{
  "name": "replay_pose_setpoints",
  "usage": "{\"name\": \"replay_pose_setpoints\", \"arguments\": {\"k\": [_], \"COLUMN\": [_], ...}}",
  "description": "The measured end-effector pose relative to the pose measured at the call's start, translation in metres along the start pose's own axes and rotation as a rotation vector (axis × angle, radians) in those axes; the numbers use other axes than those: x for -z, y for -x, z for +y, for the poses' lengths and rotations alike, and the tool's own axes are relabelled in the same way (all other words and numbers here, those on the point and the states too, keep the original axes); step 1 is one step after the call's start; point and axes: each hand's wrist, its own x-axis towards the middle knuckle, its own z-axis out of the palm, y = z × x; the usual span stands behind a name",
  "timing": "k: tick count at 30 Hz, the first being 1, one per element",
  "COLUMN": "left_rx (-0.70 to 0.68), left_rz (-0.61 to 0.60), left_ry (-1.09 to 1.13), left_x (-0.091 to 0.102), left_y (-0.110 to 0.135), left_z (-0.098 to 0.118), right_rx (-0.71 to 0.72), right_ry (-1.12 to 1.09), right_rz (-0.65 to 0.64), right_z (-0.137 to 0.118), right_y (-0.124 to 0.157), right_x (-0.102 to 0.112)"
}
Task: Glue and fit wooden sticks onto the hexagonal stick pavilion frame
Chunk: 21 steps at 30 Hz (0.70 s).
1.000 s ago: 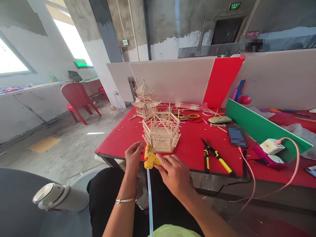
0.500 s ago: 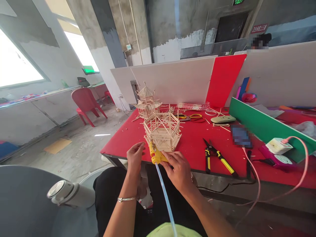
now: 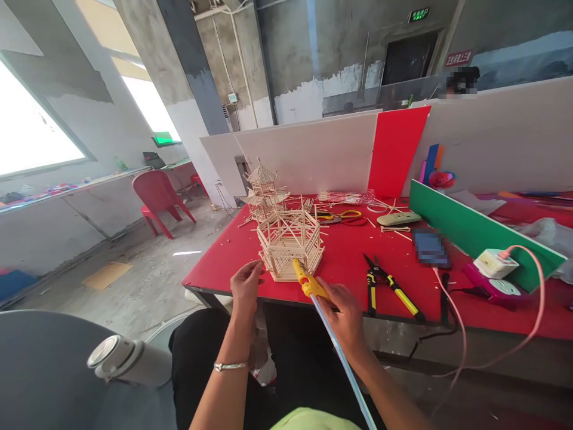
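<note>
My right hand point(image 3: 344, 307) is wrapped round a yellow hot glue gun point(image 3: 310, 285), from whose back a long translucent glue stick point(image 3: 339, 352) slants toward my lap. The gun's nozzle is at the front of an open, many-sided frame of thin wooden sticks point(image 3: 290, 245); whether it touches cannot be made out. At the frame's lower left, my left hand point(image 3: 245, 285) has thumb and fingers pinched together, and anything between them is too small to name. Behind the frame stands a stick-built pagoda point(image 3: 264, 190) with tiered roofs.
On the red table point(image 3: 224, 260) lie yellow-black pliers point(image 3: 389, 286), scissors point(image 3: 347, 217), loose sticks, a phone point(image 3: 430, 248) and a power strip point(image 3: 496, 286) with a pink cable. A green board point(image 3: 478, 221) stands at right. A white flask point(image 3: 129, 360) is at lower left.
My right hand and the glue gun have moved right, swinging the nozzle from the frame's left front toward its middle. My left hand stays pinched at nearly the same place. The view has shifted slightly.
</note>
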Motion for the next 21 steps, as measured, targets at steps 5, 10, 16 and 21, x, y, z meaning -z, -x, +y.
{"name": "replay_pose_setpoints", "arguments": {"k": [5,10,16,21], "left_rx": [-0.034,-0.115,-0.206,-0.268], "left_rz": [-0.008,-0.042,-0.124,-0.208], "left_ry": [-0.053,-0.175,-0.332,-0.358], "left_x": [-0.002,-0.003,-0.006,-0.013], "left_y": [-0.005,-0.011,-0.021,-0.028], "left_z": [-0.006,-0.015,-0.027,-0.033], "right_rx": [-0.083,-0.322,-0.551,-0.610], "right_ry": [-0.023,-0.163,-0.296,-0.373], "right_rz": [0.012,-0.015,-0.003,-0.018], "right_z": [0.010,0.011,0.022,0.035], "right_y": [0.013,0.016,0.010,0.004], "right_x": [0.014,0.020,0.024,0.023]}}
